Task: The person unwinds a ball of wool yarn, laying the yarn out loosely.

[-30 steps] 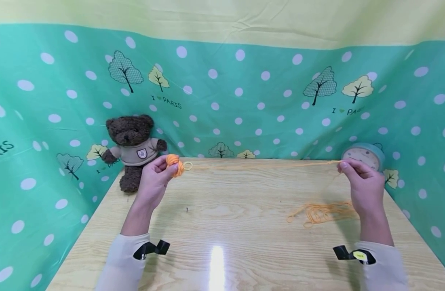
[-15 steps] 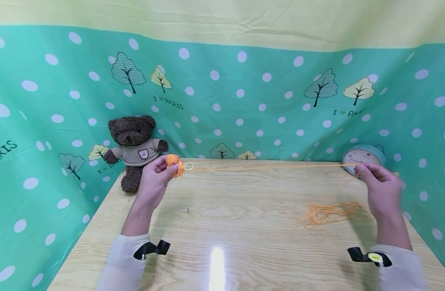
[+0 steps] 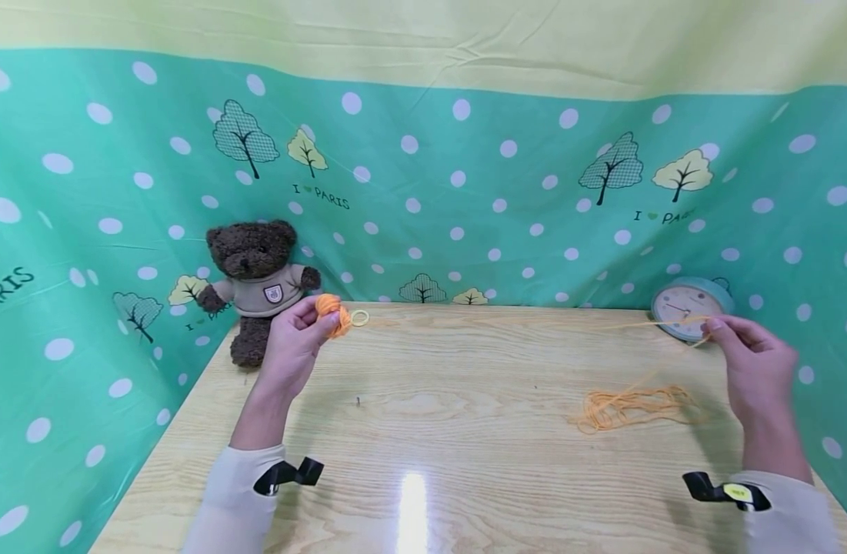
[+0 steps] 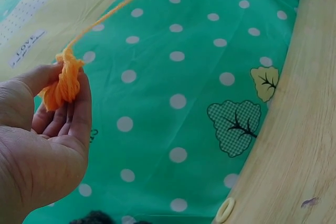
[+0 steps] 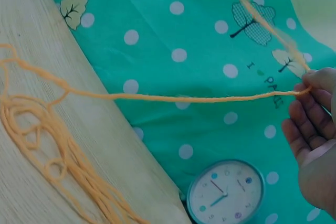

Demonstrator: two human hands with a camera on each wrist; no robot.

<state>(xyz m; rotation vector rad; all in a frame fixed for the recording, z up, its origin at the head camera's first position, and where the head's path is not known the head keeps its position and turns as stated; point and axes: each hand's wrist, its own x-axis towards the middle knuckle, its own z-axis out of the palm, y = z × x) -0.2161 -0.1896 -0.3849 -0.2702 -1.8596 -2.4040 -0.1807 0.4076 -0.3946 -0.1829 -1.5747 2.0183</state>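
Observation:
My left hand (image 3: 297, 346), at centre-left in the head view, pinches a small wound bundle of orange yarn (image 4: 64, 85) between thumb and fingers. A strand (image 4: 113, 10) leads up from the bundle in the left wrist view. Over at the right, my right hand (image 3: 755, 362) pinches the yarn strand (image 5: 199, 99) at the tips of thumb and index finger. From that pinch one length runs left across the table and another drops to a loose heap of orange yarn (image 3: 627, 408) lying on the wood.
A pale yellow ring (image 4: 226, 210) lies near the table's back edge. Behind the left hand sits a brown teddy bear (image 3: 253, 269); a teal-rimmed alarm clock (image 3: 682, 308) stands behind the right. Dotted green cloth (image 3: 458, 208) hangs around the wooden table (image 3: 423, 431).
My right hand has moved right with the strand, uncovering the clock's face. The strand looks slacker and less visible in the middle. My left hand stays put with the bundle.

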